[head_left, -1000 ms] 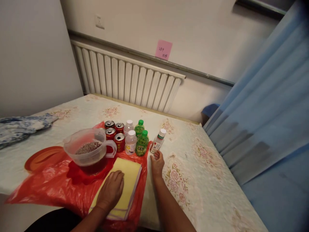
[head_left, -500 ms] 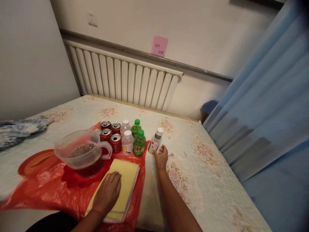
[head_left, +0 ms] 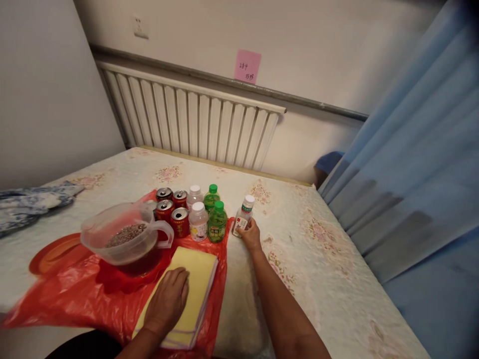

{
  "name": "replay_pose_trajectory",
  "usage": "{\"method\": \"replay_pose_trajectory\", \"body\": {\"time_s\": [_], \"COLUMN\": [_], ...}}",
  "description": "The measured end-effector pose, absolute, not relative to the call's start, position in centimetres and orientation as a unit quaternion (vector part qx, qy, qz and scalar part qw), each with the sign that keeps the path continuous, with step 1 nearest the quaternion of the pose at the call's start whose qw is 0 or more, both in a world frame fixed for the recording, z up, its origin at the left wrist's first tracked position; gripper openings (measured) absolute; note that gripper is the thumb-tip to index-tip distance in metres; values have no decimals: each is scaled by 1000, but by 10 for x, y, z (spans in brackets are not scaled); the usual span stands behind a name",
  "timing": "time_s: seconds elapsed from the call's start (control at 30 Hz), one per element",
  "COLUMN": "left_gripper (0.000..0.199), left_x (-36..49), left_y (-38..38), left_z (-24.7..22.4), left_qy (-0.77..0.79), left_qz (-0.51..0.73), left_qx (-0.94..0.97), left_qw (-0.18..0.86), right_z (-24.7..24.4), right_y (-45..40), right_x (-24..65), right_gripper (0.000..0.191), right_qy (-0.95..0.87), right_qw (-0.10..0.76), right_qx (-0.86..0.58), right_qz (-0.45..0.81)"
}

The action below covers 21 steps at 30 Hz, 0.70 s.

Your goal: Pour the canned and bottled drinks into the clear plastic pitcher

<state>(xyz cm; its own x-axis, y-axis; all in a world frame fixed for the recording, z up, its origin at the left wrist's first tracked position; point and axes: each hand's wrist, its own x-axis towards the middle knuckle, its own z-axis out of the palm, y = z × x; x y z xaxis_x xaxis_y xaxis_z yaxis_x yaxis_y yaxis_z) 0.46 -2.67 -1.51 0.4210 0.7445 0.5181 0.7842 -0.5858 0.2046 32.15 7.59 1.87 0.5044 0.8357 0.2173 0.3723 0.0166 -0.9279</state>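
My right hand is closed round the lower part of a clear plastic bottle with a white cap and a red-and-white label. This bottle stands nearly upright at the right edge of the red plastic sheet. My left hand lies on a folded yellow cloth, palm down, its fingers together. To the left of the held bottle are two green-capped bottles, two white-capped bottles and several red drink cans.
A clear plastic jug of dark, bubbly liquid stands on the red plastic sheet. Beside it lies an orange lid. Patterned fabric is at far left, a blue curtain at right, and a radiator behind the bed.
My right hand has closed on the bottle, where its fingers were apart beside it before. My left hand has stayed on the yellow cloth.
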Motion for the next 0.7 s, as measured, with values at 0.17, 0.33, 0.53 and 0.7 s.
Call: {"method": "replay_pose_trajectory", "body": {"time_s": [0.17, 0.33, 0.53, 0.7], "left_gripper": [21, 20, 20, 20], "left_x": [5, 6, 6, 6], "left_y": [-27, -28, -28, -28], "left_z": [-12, -10, -10, -11], "left_qy": [-449, -457, -453, -451], "left_qz": [-298, -298, -296, -296], "left_qx": [-842, -838, -841, -841], "left_qw": [24, 12, 12, 17], "right_z": [20, 22, 19, 15], "right_y": [70, 62, 54, 53], "right_x": [326, 329, 340, 343], "right_gripper": [44, 48, 53, 54], "right_qy": [-445, -430, -413, -406], "right_qw": [554, 563, 581, 590], "right_qx": [-675, -679, -675, -668], "right_qz": [199, 194, 190, 205]}}
